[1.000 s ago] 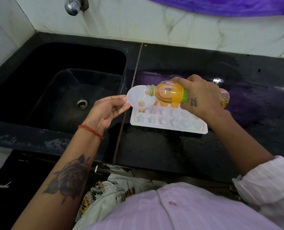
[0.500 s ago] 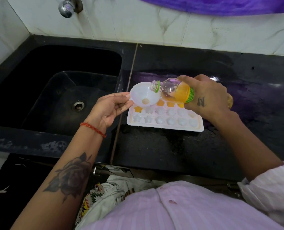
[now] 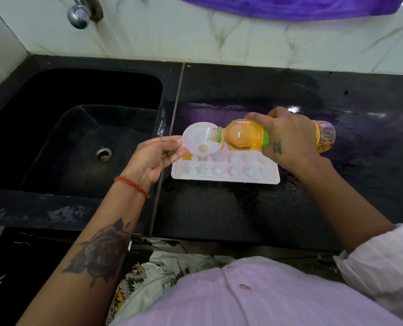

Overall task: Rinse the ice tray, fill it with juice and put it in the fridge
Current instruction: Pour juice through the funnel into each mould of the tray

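One white ice tray (image 3: 226, 174) lies flat on the black worktop (image 3: 219, 212), just right of the seam beside the one dark sink (image 3: 82, 128). Two rows of moulded cells show along its near side, about six in each, some star-shaped and some rounded; these look unfilled, while orange juice shows in a cell at the far left corner, and the rest of the far row is hidden under the bottle. One white funnel (image 3: 201, 140) stands over the tray's far left corner, its rim pinched by the fingertips of the left hand (image 3: 153, 156), a light grip with thumb and fingers nearly straight. The right hand (image 3: 287, 140) has a full grip round the middle of one clear juice bottle (image 3: 245, 135), held nearly level with its mouth inside the funnel bowl; orange juice fills its lower side. A green band circles the neck and a green-edged label wraps the body, but its writing is too small to read. One small dark mark shows on the back of the right hand, one red thread circles the left wrist, and one chrome tap (image 3: 80, 14) projects from the tiled wall.
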Available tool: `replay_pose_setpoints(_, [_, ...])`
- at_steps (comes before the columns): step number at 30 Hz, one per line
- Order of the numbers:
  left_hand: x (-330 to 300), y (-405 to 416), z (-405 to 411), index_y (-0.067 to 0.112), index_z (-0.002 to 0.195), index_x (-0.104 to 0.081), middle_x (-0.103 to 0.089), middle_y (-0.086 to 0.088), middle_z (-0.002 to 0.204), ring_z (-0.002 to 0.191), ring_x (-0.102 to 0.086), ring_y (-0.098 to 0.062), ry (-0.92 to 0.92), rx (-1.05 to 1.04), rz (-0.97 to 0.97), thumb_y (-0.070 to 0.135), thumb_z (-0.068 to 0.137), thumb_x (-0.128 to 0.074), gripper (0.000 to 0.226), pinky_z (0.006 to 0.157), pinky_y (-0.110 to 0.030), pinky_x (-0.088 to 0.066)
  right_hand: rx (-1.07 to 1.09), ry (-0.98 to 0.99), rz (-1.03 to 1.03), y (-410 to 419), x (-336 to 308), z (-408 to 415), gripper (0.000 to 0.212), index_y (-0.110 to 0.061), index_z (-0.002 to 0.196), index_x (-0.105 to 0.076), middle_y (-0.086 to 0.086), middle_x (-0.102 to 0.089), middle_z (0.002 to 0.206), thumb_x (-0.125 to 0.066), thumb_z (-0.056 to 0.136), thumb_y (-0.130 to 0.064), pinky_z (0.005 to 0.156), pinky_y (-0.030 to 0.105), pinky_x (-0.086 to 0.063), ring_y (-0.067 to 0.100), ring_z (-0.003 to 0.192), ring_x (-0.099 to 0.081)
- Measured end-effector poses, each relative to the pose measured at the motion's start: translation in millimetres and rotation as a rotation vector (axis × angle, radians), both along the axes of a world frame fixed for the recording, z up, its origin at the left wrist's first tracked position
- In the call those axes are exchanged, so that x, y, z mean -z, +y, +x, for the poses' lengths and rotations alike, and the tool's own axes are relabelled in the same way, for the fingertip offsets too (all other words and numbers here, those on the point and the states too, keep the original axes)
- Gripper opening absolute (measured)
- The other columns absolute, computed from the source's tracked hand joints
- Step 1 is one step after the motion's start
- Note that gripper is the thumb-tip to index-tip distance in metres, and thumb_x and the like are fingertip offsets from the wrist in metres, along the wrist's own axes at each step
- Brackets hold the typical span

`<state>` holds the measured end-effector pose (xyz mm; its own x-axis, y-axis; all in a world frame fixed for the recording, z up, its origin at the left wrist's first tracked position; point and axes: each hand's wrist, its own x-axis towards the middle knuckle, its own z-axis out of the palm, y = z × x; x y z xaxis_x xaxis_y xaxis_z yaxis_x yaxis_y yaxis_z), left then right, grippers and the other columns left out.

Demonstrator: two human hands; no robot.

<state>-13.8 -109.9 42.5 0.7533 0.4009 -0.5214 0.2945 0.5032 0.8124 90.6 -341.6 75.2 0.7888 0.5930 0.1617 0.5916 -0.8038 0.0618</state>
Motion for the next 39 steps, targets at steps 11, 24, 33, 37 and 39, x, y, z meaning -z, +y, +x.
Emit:
replay_pose_setpoints(11, [0.9,1.0,-1.3,0.002,0.083,-0.067,-0.075,-0.006,0.070,0.068,-0.073,-0.015,0.011,-0.014,-0.005,-0.007,0.082,-0.060,0.012,0.054,-0.017,-0.054,0.038,0.046,0.031,0.5,-0.1,1.6,0.071,-0.038,0.134,-0.040,0.009,-0.055,0.114,-0.073,0.073,-0.022,0.068,0.032,-0.030,0.033,0.096,-0.057])
replay_pose_setpoints(24, [-3.8,-4.9,5.1,-0.001,0.088,-0.065,-0.074,-0.005,0.068,0.066,-0.072,-0.014,-0.049,0.028,-0.034,-0.008,0.083,-0.057,0.012,0.056,-0.017,-0.055,0.122,0.203,0.184,-16.2,-5.2,-8.3,0.077,-0.040,0.132,-0.042,0.006,-0.057,0.117,-0.079,0.066,-0.028,0.079,0.040,-0.043,0.033,0.101,-0.056])
replay_pose_setpoints(33, [-2.3,-18.7,12.2,0.000,0.084,-0.065,-0.073,-0.006,0.065,0.063,-0.072,-0.014,-0.022,0.068,-0.045,-0.008,0.083,-0.058,0.011,0.054,-0.016,-0.054,0.122,0.085,0.062,-29.6,2.4,-6.4,0.070,-0.039,0.134,-0.039,0.008,-0.055,0.116,-0.075,0.074,-0.026,0.068,0.031,-0.034,0.032,0.096,-0.057])
replay_pose_setpoints(37, [-3.0,-21.6,14.7,0.000,0.084,-0.065,-0.073,-0.006,0.064,0.062,-0.071,-0.013,-0.020,0.068,-0.047,-0.008,0.083,-0.058,0.011,0.054,-0.016,-0.054,0.120,0.050,0.034,-32.4,1.7,-3.6,0.069,-0.037,0.134,-0.040,0.010,-0.056,0.112,-0.075,0.075,-0.027,0.068,0.031,-0.034,0.032,0.093,-0.058])
replay_pose_setpoints(39, [-3.2,-22.4,15.6,0.000,0.084,-0.065,-0.073,-0.006,0.064,0.062,-0.071,-0.013,-0.015,0.070,-0.044,-0.008,0.083,-0.058,0.011,0.054,-0.016,-0.054,0.116,0.043,0.031,-32.7,1.1,-3.0,0.068,-0.036,0.134,-0.042,0.010,-0.056,0.111,-0.074,0.075,-0.025,0.068,0.032,-0.035,0.033,0.091,-0.058])
